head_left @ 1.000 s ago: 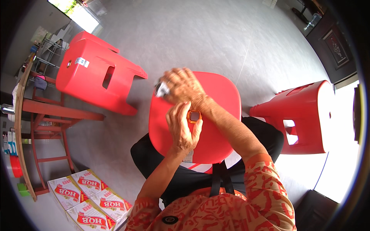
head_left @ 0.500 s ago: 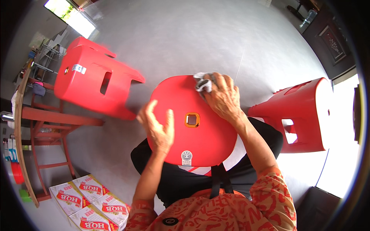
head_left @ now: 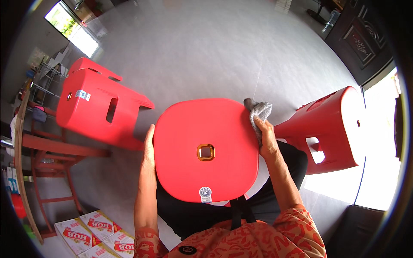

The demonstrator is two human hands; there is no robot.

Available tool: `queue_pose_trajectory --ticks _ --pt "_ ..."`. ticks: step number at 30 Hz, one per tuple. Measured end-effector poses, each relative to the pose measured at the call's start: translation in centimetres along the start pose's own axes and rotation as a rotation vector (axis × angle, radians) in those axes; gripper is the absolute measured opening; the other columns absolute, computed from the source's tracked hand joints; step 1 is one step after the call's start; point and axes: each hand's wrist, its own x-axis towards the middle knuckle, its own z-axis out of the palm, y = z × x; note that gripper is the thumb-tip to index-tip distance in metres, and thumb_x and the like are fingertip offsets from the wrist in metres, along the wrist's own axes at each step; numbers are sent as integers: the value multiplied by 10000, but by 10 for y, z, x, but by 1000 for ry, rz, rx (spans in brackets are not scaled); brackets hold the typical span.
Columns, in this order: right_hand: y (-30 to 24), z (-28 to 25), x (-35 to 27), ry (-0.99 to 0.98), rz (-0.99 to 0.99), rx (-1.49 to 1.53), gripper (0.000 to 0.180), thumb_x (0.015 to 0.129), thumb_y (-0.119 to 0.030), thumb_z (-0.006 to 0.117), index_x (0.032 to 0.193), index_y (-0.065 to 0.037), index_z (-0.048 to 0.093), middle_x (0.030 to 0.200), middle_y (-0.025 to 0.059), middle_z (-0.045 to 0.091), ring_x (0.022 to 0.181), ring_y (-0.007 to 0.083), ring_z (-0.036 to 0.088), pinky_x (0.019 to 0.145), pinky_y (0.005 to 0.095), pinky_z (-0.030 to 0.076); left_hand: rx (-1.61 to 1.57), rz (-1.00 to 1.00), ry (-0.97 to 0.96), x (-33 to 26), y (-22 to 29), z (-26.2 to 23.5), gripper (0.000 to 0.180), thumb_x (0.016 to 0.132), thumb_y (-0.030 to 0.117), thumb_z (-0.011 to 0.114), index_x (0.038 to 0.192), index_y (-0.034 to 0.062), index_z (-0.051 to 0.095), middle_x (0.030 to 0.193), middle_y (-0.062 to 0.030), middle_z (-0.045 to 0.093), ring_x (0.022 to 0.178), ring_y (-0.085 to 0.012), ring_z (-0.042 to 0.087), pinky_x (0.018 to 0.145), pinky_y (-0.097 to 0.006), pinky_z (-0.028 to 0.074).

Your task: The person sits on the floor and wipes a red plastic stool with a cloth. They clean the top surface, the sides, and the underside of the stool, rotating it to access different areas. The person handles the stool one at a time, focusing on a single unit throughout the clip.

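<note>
A red plastic stool (head_left: 206, 124) stands in front of me between my knees, its rounded seat facing up. A gold-rimmed square hole lies near the seat's middle, and a silver sticker is at its near edge. My left hand (head_left: 149, 150) grips the stool's left side, its fingers partly hidden by the rim. On the other side, my right hand (head_left: 267, 136) is closed on a crumpled grey cloth (head_left: 261, 112) by the seat's right edge. The cloth sticks up above the fingers.
Further red stools (head_left: 88, 103) lie on their sides at left, and another red stool (head_left: 331, 129) lies at right. A reddish wooden table frame (head_left: 56, 146) and printed cartons (head_left: 94, 232) are at lower left. A dark door (head_left: 361, 43) stands at far right.
My left hand has come down from above the seat to its left side. My right hand has moved with the cloth from the far edge to the right edge.
</note>
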Motion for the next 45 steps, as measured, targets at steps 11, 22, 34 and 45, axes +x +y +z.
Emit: queue_pose_trajectory --ticks 11,22,34,45 --pt "41 -58 -45 -186 -310 -21 430 884 -290 630 1178 19 574 1013 5 600 905 88 534 841 256 421 114 271 -85 -82 -52 -11 506 995 475 381 1243 64 541 1137 -44 611 1043 -161 586 883 -319 494" --pt "39 -78 -99 -307 -281 -340 644 792 -345 683 1294 16 503 1349 103 453 1278 219 396 1081 375 280 234 259 47 -120 -111 -31 467 1026 395 336 1248 20 504 1096 -71 597 960 -152 591 847 -290 510" --pt "17 -39 28 -505 -676 -1059 312 901 -213 626 1188 -94 606 1368 137 454 1267 350 419 1058 421 346 41 142 -142 -116 -128 -64 475 1048 416 230 1221 86 524 1096 -28 588 985 -143 564 873 -293 472" --pt "38 -35 125 -538 -1038 -1389 272 847 -262 613 1111 -269 675 1225 144 574 1230 425 431 974 508 429 118 232 -61 -120 -128 -66 479 1051 398 243 1286 68 500 1163 -34 574 1073 -161 552 933 -307 450"
